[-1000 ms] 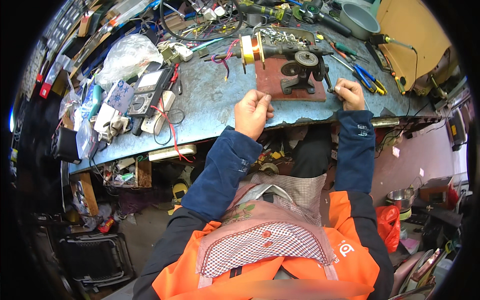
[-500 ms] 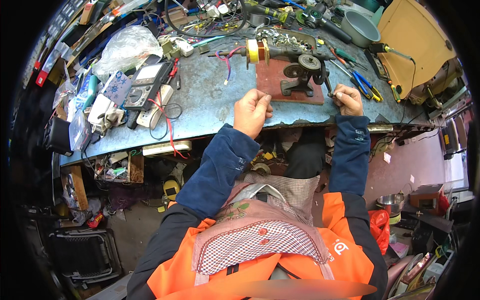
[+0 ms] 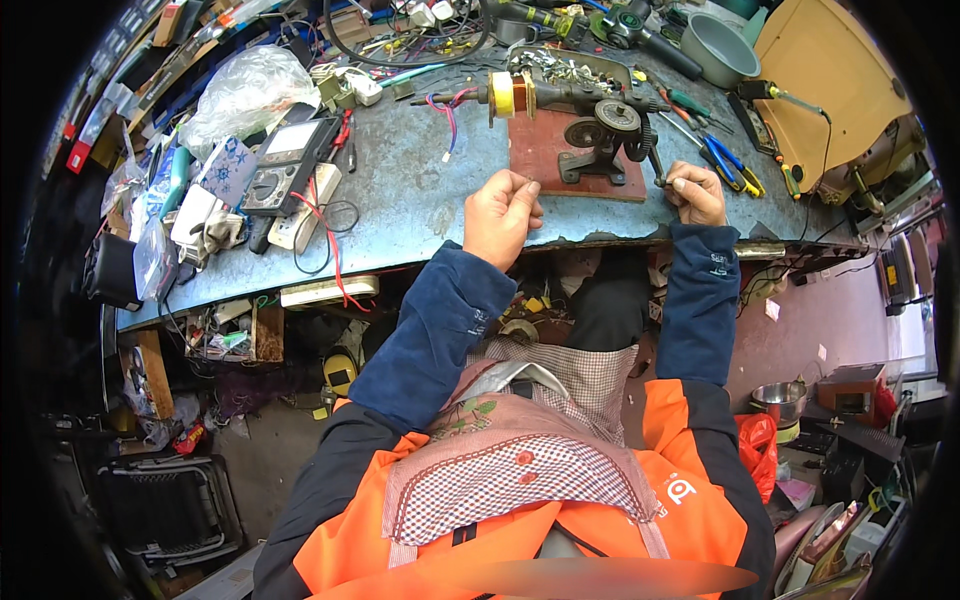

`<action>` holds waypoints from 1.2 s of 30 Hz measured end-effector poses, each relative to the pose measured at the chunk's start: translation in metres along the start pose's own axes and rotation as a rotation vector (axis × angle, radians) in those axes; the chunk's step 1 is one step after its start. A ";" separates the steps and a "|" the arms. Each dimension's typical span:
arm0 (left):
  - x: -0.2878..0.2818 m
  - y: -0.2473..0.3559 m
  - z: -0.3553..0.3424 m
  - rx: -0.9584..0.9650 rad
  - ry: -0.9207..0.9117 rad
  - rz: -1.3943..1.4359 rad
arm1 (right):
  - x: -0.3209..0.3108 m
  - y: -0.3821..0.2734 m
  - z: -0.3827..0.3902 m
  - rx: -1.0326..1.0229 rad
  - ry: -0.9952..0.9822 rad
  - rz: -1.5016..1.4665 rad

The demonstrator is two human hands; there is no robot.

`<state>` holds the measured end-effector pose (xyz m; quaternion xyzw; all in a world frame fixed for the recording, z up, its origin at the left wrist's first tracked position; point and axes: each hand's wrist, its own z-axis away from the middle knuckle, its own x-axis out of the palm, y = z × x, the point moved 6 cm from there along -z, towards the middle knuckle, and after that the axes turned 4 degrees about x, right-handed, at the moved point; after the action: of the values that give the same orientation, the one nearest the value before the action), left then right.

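A hand-cranked coil winder (image 3: 597,152) with dark gears stands on a reddish-brown board (image 3: 535,150) at the bench's front. On its shaft sits a coil (image 3: 502,95) with yellow tape, from which red and blue leads (image 3: 452,125) hang at the left. My right hand (image 3: 697,194) is closed around the end of the winder's crank handle (image 3: 657,170). Close to the board's front left corner, my left hand (image 3: 503,215) is closed with thumb against fingers. Whatever it may pinch is too fine to make out.
Left on the blue bench (image 3: 400,190) lie a multimeter (image 3: 285,170), a white power strip (image 3: 305,210) with a red wire, and a clear plastic bag (image 3: 250,95). A tray of metal parts (image 3: 570,68) sits behind the winder. Blue-handled pliers (image 3: 725,160) and screwdrivers lie right.
The view has shifted slightly, moving the bench a little up and left. Both hands keep nearly the same pose, the right still at the crank handle.
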<state>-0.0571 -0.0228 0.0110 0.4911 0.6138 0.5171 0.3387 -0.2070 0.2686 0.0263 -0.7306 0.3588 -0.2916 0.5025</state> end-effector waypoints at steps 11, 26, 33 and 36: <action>0.001 0.003 0.001 -0.009 0.011 0.010 | 0.000 0.001 0.001 -0.013 -0.127 -0.225; 0.000 0.000 0.001 0.012 0.016 0.049 | 0.007 -0.003 0.003 -0.062 -0.238 -0.381; 0.002 0.001 0.001 0.014 0.017 0.037 | -0.008 0.011 0.004 -0.101 -0.128 -0.349; 0.002 -0.001 0.001 0.012 0.018 0.048 | -0.017 0.019 0.004 -0.072 -0.030 -0.272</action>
<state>-0.0575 -0.0208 0.0100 0.5030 0.6079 0.5259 0.3177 -0.2175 0.2801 0.0058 -0.7944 0.2589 -0.3329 0.4371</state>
